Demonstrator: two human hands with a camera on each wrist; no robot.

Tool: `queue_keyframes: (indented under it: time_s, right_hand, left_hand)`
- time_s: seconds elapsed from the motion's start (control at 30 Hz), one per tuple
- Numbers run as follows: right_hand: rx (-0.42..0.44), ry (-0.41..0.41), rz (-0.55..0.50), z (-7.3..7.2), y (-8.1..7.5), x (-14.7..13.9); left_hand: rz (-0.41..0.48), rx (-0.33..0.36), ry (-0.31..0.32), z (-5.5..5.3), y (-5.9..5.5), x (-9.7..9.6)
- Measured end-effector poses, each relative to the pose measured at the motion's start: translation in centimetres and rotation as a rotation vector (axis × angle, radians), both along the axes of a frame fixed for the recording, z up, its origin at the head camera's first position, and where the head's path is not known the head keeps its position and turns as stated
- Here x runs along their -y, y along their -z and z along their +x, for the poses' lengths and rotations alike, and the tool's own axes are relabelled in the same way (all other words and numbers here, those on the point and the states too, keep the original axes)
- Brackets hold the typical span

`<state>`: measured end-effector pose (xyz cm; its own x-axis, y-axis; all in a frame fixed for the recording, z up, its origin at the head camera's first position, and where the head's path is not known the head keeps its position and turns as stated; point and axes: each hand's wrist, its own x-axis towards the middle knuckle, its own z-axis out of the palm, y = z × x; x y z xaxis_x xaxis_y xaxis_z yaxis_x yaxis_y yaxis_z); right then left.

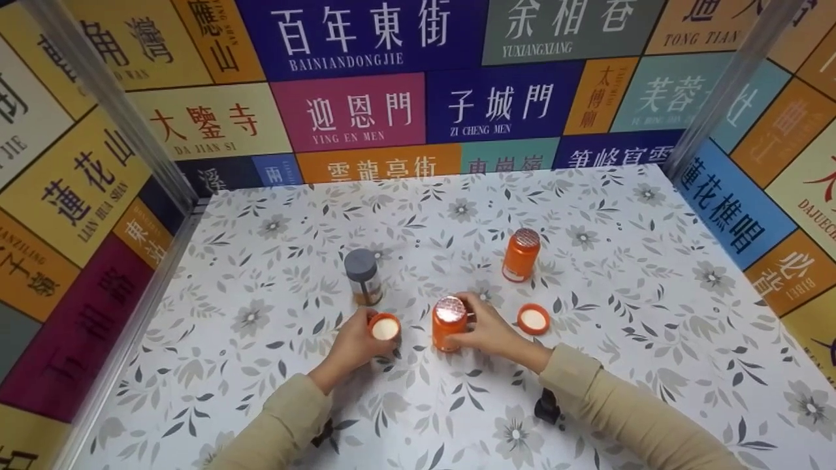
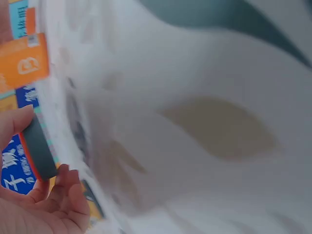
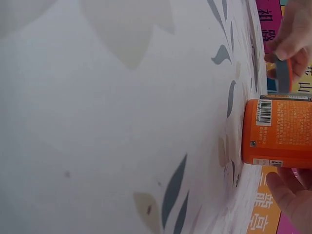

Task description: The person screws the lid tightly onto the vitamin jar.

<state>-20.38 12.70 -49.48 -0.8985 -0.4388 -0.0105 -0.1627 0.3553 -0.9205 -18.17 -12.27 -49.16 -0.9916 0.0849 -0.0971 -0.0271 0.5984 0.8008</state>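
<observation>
My left hand [image 1: 353, 343] pinches a screw cap [image 1: 385, 328], its pale inside and orange rim facing up. The left wrist view shows the same cap [image 2: 39, 146] edge-on, with a grey outside, between thumb and fingers. To its right, my right hand [image 1: 490, 331] grips an orange bottle [image 1: 449, 329] from the right side. The bottle stands upright with a shiny foil seal over its mouth; a barcode and printed label show on the bottle [image 3: 278, 132] in the right wrist view. Cap and bottle are apart.
Behind the right hand stands another foil-sealed orange bottle [image 1: 521, 258]. A second cap [image 1: 534, 319] lies inside-up on the floral tabletop [image 1: 418, 418]. A grey-lidded jar [image 1: 364, 277] stands just beyond the left hand. Panels with street names [image 1: 503, 108] enclose the back and sides.
</observation>
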Motion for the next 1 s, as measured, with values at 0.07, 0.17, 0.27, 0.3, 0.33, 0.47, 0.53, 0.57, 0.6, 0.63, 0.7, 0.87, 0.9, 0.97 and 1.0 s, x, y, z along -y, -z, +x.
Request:
queue_keyframes:
  time_s: [0.07,0.17,0.27,0.3,0.33,0.47,0.53,0.57,0.6,0.63,0.7,0.87,0.9,0.97,1.0]
  right_hand:
    - [0.010,0.000,0.002,0.5,-1.1,0.2]
    - [0.009,-0.008,-0.006,1.1,-2.4,0.3]
    - [-0.005,-0.015,-0.024,0.9,-1.9,0.3]
    - [-0.014,-0.019,-0.026,0.7,-1.4,0.3]
    - [-0.020,-0.022,-0.030,0.5,-0.9,0.2]
    - [-0.038,-0.030,-0.033,-0.1,0.5,-0.1]
    - [-0.044,-0.034,-0.038,-0.2,0.8,-0.2]
    - [-0.047,-0.036,-0.040,-0.2,0.8,-0.2]
    - [-0.051,-0.038,-0.040,-0.2,0.9,-0.3]
    - [-0.053,-0.037,-0.042,-0.2,0.9,-0.3]
    - [-0.060,-0.038,-0.039,-0.2,1.0,-0.3]
    - [-0.075,-0.037,-0.021,-0.1,1.1,-0.3]
    - [-0.078,-0.040,-0.015,-0.1,1.1,-0.3]
    - [-0.076,-0.050,0.001,-0.2,1.1,-0.3]
    - [-0.073,-0.055,0.011,-0.2,1.2,-0.3]
  left_hand:
    - [-0.001,-0.038,0.032,-0.1,-0.7,-0.7]
    - [-0.037,-0.078,0.083,-0.2,-1.8,-2.0]
    - [-0.091,-0.128,0.129,-0.3,-3.0,-3.1]
    - [-0.105,-0.141,0.138,-0.3,-3.3,-3.4]
    - [-0.118,-0.156,0.145,-0.4,-3.6,-3.7]
    - [-0.136,-0.187,0.164,-0.6,-4.4,-4.5]
    - [-0.132,-0.199,0.180,-0.7,-4.7,-4.7]
    - [-0.131,-0.204,0.189,-0.7,-4.7,-4.8]
    - [-0.131,-0.208,0.198,-0.7,-4.8,-4.9]
    - [-0.129,-0.213,0.207,-0.8,-4.9,-5.0]
    - [-0.115,-0.217,0.225,-0.9,-5.1,-5.1]
    - [-0.101,-0.206,0.257,-1.3,-5.7,-5.7]
    - [-0.105,-0.200,0.259,-1.4,-5.8,-5.8]
    - [-0.114,-0.186,0.260,-1.4,-6.1,-6.2]
    - [-0.114,-0.174,0.258,-1.5,-6.3,-6.4]
